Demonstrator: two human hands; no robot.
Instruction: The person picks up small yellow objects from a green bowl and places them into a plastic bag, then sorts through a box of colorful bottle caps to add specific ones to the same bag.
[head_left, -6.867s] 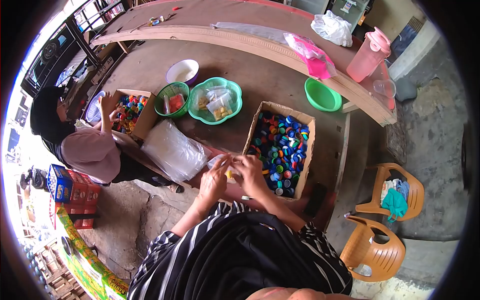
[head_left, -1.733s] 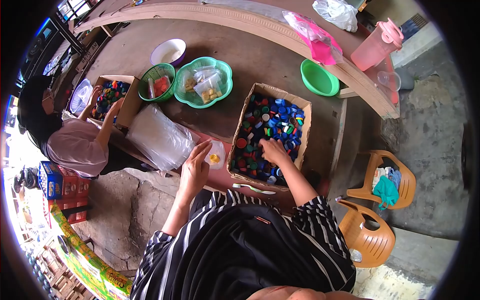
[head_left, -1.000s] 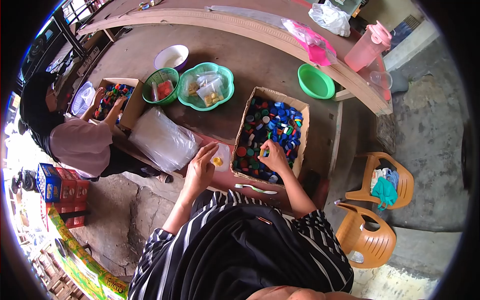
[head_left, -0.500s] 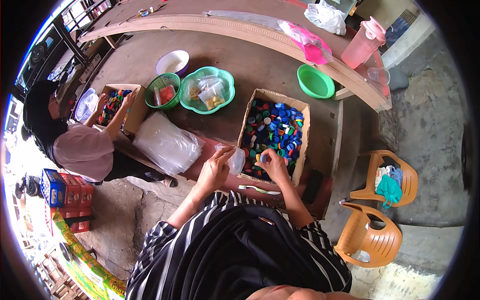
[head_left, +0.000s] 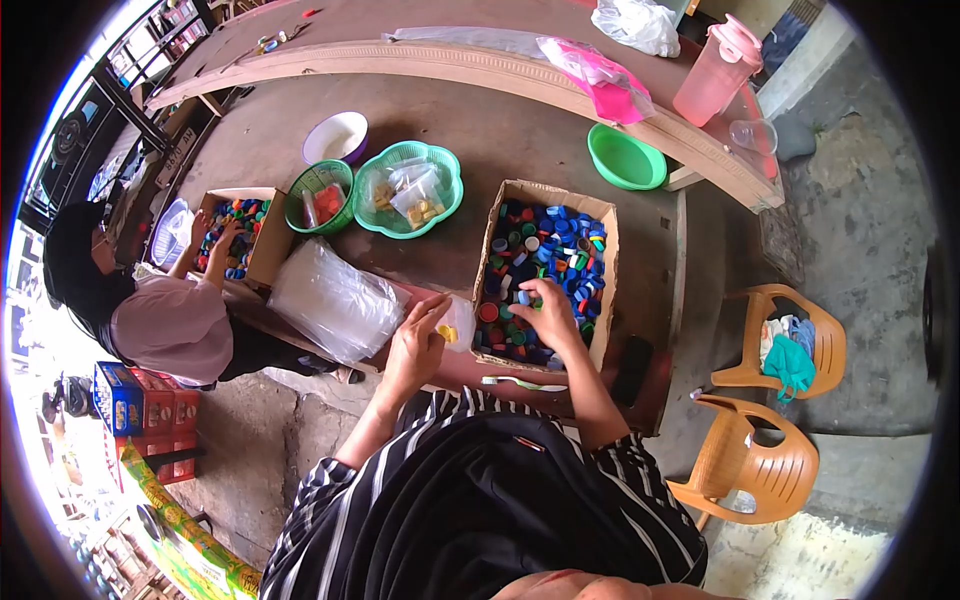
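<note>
My left hand (head_left: 415, 350) pinches a small clear plastic bag (head_left: 461, 318), which hangs beside the cardboard box with yellow bottle caps (head_left: 447, 333) inside. Over the left part of the cardboard box (head_left: 612, 235), my right hand (head_left: 550, 318) has its thumb and fingertips closed around a light blue bottle cap (head_left: 523, 297). Many loose bottle caps (head_left: 570, 240) fill the box, mostly blue, with green, red and white ones. A toothbrush (head_left: 523, 383) lies on the table edge in front of the box.
A stack of clear plastic bags (head_left: 335, 300) lies to the left. Behind it are a turquoise basket (head_left: 455, 200) with filled bags, a green basket (head_left: 345, 215) and a purple-rimmed bowl (head_left: 350, 122). A green basin (head_left: 625, 160) stands back right. A co-worker (head_left: 165, 325) reaches into another box (head_left: 268, 240).
My right hand has moved slightly up over the box. The bag at my left hand has turned, and yellow caps now show in it. The co-worker's hands have shifted over their box.
</note>
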